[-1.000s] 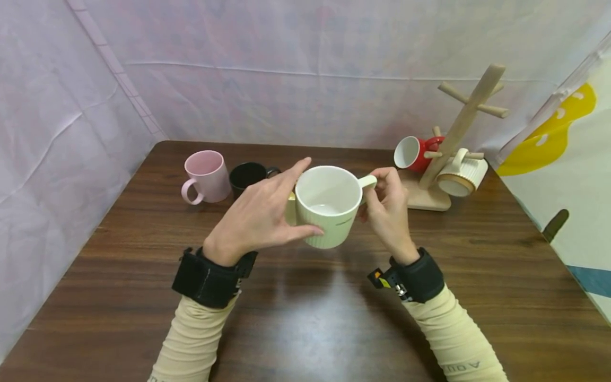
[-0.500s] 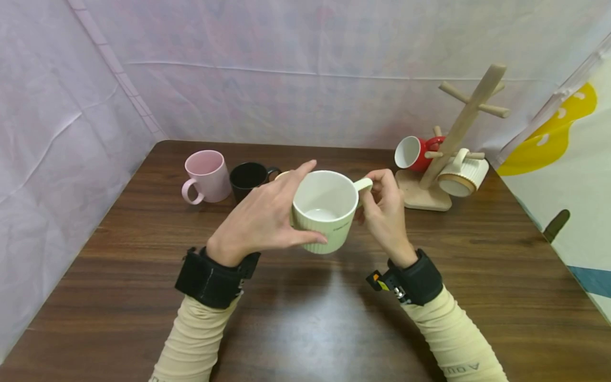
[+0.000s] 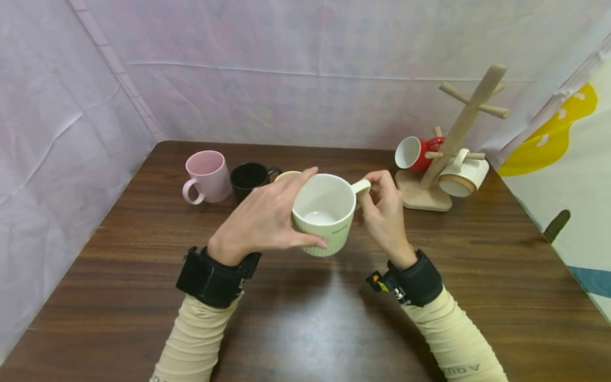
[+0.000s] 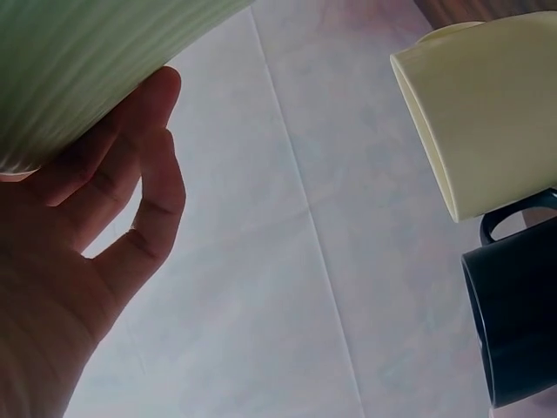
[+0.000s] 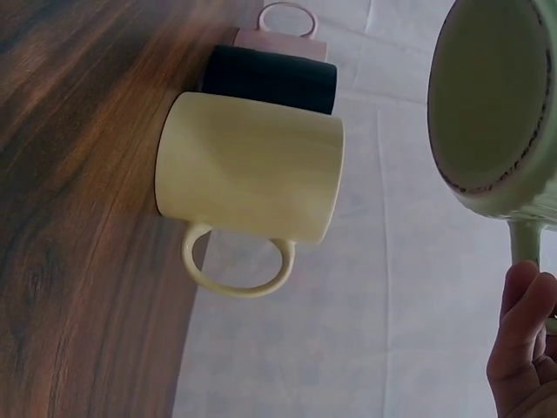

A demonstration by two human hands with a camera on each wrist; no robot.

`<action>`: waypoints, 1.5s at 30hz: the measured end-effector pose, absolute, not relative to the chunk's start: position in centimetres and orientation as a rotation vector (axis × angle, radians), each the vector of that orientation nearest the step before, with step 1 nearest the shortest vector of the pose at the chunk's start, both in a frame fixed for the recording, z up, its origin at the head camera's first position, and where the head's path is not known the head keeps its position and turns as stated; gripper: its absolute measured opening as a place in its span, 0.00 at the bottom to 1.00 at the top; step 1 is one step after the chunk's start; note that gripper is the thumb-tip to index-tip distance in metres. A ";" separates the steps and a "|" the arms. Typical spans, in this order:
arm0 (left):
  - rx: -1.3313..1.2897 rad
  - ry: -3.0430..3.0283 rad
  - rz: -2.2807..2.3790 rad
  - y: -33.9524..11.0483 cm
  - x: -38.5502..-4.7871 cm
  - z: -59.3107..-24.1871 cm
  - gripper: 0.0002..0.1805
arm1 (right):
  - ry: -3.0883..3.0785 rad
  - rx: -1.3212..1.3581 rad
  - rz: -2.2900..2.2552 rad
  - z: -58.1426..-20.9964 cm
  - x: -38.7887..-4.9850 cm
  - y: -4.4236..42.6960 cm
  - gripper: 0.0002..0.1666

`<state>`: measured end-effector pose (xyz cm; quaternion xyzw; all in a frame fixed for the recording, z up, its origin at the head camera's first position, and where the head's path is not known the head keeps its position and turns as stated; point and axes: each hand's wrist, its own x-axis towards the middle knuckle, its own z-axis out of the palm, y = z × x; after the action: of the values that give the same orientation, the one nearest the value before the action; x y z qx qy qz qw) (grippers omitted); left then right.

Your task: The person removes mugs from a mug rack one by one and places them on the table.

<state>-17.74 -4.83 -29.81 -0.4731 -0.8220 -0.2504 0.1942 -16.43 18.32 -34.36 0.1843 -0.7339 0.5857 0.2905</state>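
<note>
Head view, centre of frame: our right hand [image 3: 384,215] pinches the pale green mug [image 3: 328,212] by its handle [image 3: 361,185] while our left hand [image 3: 267,220] clasps its side, probably steadying it above the table [image 3: 296,323].

Pale-green ribbed mug [image 3: 329,212], pink mug [image 3: 210,178], black mug [image 3: 247,179]

Open tabletop [image 3: 477,254] before the rack [image 3: 460,127], 3 mugs [image 3: 245,178] beyond the left hand [image 3: 262,220] as obstacles
</note>
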 end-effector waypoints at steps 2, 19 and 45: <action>-1.327 -2.315 -0.704 -4.8 -17.7 -29.7 0.63 | -1.962 0.494 1.558 -34.4 -16.4 18.3 0.05; -1.402 -2.389 -0.786 -4.8 -17.9 -29.7 0.61 | -1.989 0.592 1.493 -34.5 -16.5 18.5 0.05; -1.287 -2.311 -0.715 -6.7 -18.2 -29.2 0.56 | -2.049 0.655 1.421 -33.3 -17.2 21.4 0.10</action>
<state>-18.17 -6.69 -29.22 -0.4602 -0.8265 -0.2556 0.1994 -17.19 21.43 -33.33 0.2439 -0.7634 0.5295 0.2780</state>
